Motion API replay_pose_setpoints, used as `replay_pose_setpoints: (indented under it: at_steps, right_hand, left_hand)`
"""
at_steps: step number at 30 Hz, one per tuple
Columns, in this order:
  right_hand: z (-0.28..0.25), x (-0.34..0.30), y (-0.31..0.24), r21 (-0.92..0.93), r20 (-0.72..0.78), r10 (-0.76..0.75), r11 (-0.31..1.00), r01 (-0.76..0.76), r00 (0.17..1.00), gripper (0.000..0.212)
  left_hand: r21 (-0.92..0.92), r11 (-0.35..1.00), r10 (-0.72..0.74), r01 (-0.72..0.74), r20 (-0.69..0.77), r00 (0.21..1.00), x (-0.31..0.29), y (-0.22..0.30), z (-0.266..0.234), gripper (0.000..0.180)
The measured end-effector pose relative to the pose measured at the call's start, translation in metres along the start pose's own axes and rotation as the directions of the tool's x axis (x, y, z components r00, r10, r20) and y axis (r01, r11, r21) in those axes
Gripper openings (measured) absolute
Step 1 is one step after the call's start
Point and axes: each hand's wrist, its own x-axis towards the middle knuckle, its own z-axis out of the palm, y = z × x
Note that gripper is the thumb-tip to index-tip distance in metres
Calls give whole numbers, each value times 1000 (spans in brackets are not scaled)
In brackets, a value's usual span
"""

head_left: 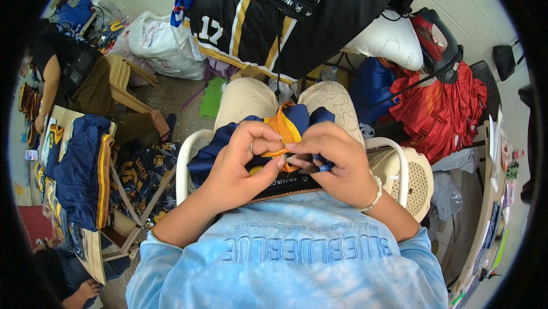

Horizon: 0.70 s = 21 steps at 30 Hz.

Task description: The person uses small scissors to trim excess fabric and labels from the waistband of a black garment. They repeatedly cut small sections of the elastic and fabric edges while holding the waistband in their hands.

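A navy garment [205, 161] with orange and yellow trim lies bunched across my lap, over pale trousers. My left hand [246, 152] is closed, its thumb and fingers pinching the yellow edge of the trim [283, 123]. Close beside it, my right hand [338, 157] pinches the same edge between thumb and forefinger. In the curled fingers of that hand is a small dark blue tool [323, 165], mostly hidden, its kind unclear. The fingertips of both hands nearly meet over the trim.
Ahead, black shorts [251, 29] with gold stripes hang over a support. At right are an iron [436, 43], red cloth [445, 106] and a beige stool [419, 180]. On the left, a small table [91, 252] bears navy garments; people sit beyond it. White chair arms [185, 163] flank me.
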Motion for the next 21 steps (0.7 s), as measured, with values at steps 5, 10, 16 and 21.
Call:
replay_pose_setpoints:
  at_steps: [5, 10, 16, 21]
  right_hand:
    - [-2, 1, -1, -166, -29, -99, 982, 93, 995, 42]
    - [0, -2, 4, -184, -157, -148, 976, 118, 977, 30]
    - [3, -8, 6, 202, -114, 207, 962, -182, 972, 36]
    - [-1, -9, 3, -17, -110, 154, 988, -156, 982, 33]
  left_hand:
    - [-172, 982, -80, 81, 13, 997, 1, 1, 1, 40]
    - [-279, 955, -121, 103, -45, 992, 5, 1, 0, 45]
    - [-341, 931, -157, 127, -63, 986, 5, 2, -3, 49]
    - [-294, 954, -95, 60, -109, 989, 5, -1, -2, 55]
